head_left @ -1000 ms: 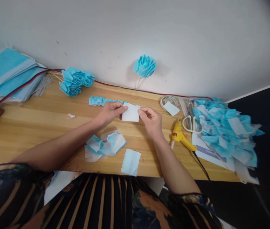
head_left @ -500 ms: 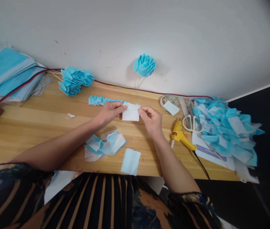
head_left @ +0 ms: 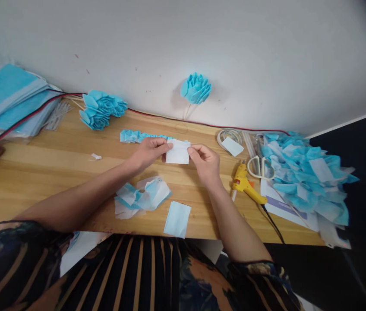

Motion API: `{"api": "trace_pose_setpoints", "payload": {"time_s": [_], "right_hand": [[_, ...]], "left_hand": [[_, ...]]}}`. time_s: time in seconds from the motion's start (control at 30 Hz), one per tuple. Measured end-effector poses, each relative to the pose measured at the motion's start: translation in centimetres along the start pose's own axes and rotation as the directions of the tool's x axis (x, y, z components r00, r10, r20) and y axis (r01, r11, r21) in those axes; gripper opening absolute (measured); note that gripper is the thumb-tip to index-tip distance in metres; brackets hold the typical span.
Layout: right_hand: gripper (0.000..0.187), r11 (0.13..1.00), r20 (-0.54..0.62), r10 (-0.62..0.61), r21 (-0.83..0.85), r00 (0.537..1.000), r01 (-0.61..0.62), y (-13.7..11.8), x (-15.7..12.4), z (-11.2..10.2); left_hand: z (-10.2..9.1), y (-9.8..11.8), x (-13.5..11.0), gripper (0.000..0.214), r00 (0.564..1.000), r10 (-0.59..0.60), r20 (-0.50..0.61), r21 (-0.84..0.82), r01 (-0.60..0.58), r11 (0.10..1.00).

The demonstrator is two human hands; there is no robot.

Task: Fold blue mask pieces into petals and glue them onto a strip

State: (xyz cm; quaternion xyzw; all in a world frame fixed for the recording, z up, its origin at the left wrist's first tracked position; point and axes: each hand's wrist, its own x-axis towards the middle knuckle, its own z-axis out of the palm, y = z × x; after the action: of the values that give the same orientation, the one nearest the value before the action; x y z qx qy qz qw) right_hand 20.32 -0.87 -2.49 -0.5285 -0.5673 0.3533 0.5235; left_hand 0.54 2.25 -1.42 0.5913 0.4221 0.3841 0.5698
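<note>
Both my hands hold one small white paper piece [head_left: 178, 152] above the wooden table [head_left: 40, 172]. My left hand [head_left: 149, 153] pinches its left edge and my right hand [head_left: 204, 162] pinches its right edge. Just behind the piece lies a pleated blue strip [head_left: 136, 136]. In front of my hands lie a crumpled heap of blue and white scraps [head_left: 142, 196] and a flat pale blue rectangle [head_left: 178, 219] at the table's near edge.
A yellow glue gun [head_left: 246, 185] and white-handled scissors [head_left: 261, 168] lie right of my right hand, beside a pile of blue cut pieces [head_left: 306, 177]. A tape roll [head_left: 228, 139], blue paper flowers [head_left: 100, 110] [head_left: 196, 88] and a stack of blue sheets [head_left: 4, 101] line the wall.
</note>
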Motion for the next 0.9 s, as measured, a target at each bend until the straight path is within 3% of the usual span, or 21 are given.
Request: {"api": "trace_pose_setpoints", "payload": {"time_s": [0.73,0.9], "right_hand": [[0.016,1.0,-0.013,0.023,0.016,1.0,-0.022,-0.17,0.0,0.08],[0.025,0.999,0.02,0.022,0.038,1.0,-0.023,0.12,0.07,-0.14]], "left_hand": [[-0.11,-0.27,0.1,0.041,1.0,0.017,-0.002,0.039,-0.017,0.999],[-0.16,-0.59,0.22,0.041,0.999,0.033,-0.005,0.016,-0.033,0.999]]}}
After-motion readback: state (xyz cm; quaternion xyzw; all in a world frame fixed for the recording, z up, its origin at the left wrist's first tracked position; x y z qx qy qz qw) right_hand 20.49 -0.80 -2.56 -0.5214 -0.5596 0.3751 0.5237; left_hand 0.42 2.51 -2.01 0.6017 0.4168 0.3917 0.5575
